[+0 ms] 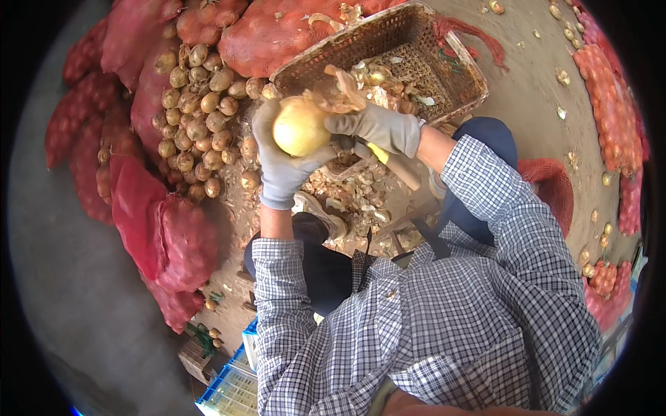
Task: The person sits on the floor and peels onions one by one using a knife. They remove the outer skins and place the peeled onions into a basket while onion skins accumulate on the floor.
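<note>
My left hand (283, 174), in a grey work glove, holds a large, pale yellow onion (300, 127) with its outer skin largely off. At the onion's right side is my right hand (380, 127), gloved the same way, its thumb against the onion. Loose brown onion skin (341, 96) hangs at the right thumb and fingers. A tool with a yellow and brown handle (398, 166), likely a knife, is gripped under the right palm; its working end is hidden behind the hand and onion.
A dirty plastic basket (359, 44) with onion peelings stands beyond my hands. Unpeeled onions (200, 114) are heaped to the left, beside full red mesh sacks (182, 239). Peelings (354, 195) litter the floor between my feet. More sacks (603, 109) line the right; a blue-rimmed crate (229, 387) sits behind.
</note>
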### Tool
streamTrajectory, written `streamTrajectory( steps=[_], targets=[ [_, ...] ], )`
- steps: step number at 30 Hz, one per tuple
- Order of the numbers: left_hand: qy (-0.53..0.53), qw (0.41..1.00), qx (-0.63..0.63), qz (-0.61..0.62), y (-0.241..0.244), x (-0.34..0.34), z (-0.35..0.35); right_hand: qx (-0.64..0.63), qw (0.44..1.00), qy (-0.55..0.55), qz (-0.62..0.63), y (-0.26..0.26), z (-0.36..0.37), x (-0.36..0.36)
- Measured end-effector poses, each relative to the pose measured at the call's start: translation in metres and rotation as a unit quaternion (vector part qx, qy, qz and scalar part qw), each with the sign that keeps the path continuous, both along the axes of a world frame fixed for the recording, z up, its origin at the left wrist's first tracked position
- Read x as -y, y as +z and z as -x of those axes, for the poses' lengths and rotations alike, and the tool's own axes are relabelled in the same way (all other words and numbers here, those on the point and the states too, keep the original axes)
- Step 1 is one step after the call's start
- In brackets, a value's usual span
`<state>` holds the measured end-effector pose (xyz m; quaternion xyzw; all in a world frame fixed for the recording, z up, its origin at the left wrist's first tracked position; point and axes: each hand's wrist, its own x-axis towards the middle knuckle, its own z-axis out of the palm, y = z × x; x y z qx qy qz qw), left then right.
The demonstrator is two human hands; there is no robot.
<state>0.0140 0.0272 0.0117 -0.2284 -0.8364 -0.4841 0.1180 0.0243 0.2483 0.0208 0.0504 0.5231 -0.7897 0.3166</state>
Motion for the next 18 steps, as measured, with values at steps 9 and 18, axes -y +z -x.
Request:
streamTrajectory(
  steps=[9,18],
  targets=[
    [-0.045,0.897,0.353,-0.263,0.024,-0.002,0.002,-0.089,0.987,0.047,-0.124,-0.017,0.001,0.002],
    [-0.002,0.99,0.12,-0.074,0.015,-0.003,0.007,0.049,0.995,0.026,-0.081,-0.019,0.009,0.011]
  ],
)
